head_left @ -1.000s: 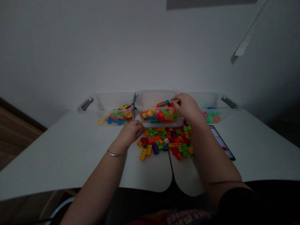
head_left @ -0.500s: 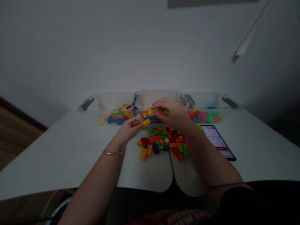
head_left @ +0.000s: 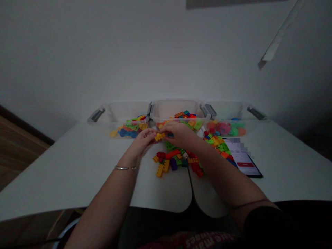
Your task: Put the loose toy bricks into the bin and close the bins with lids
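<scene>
Yellow toy bricks (head_left: 159,136) are pinched between my two hands, just in front of the middle clear bin (head_left: 181,103). My left hand (head_left: 140,143) is closed on them from the left, thumb and fingers together. From the right, my right hand (head_left: 178,133) closes its fingertips on the same yellow bricks; how many there are is hard to make out. Below the hands, a loose pile of coloured bricks (head_left: 172,154) lies on the white table, partly covered by my right forearm. More bricks fill the bottom of the middle bin.
A left clear bin (head_left: 124,107) holds colourful small pieces, and a right clear bin (head_left: 225,107) holds round colourful ones. Joined multicoloured bricks (head_left: 220,144) lie beside a lit phone (head_left: 245,164). A gap (head_left: 191,185) splits the table's front edge (head_left: 168,210).
My right hand has come down and left from over the middle bin to meet my left hand at the yellow bricks. The bricks in the bin and those beside the phone now show more.
</scene>
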### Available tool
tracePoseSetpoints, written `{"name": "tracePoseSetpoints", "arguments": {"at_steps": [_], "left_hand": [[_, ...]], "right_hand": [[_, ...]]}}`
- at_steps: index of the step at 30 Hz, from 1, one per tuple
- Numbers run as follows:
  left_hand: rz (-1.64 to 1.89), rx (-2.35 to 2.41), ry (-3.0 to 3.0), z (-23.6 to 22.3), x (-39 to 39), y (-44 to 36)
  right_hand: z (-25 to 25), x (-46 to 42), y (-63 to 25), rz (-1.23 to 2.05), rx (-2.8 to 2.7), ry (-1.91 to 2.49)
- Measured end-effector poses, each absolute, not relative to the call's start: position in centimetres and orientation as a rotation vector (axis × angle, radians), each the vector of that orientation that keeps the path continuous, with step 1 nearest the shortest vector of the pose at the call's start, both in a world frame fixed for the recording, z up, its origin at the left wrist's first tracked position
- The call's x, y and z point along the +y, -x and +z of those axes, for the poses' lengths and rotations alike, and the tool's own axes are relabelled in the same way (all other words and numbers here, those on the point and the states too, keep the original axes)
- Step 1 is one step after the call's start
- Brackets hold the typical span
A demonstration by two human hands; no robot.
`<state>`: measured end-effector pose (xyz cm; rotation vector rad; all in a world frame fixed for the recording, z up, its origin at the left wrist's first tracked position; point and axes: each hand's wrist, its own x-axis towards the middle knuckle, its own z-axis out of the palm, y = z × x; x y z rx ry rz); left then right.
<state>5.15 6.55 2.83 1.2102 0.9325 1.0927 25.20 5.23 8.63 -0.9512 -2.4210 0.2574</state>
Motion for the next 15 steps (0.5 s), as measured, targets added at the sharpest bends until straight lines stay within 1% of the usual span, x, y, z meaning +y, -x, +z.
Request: {"name": "tracePoseSetpoints", "arguments": {"at_steps": [6,15], "left_hand": [[1.042,0.913,-1.238,2.6,6.6,-5.3],[1.058,0.886,-1.229,1.8,6.7,-5.4]], "right_hand": [[8.1,5.4,-25.0,0.315,-2.404,1.037],[9.3,5.3,-25.9,0.328,-2.36,0.919]]}}
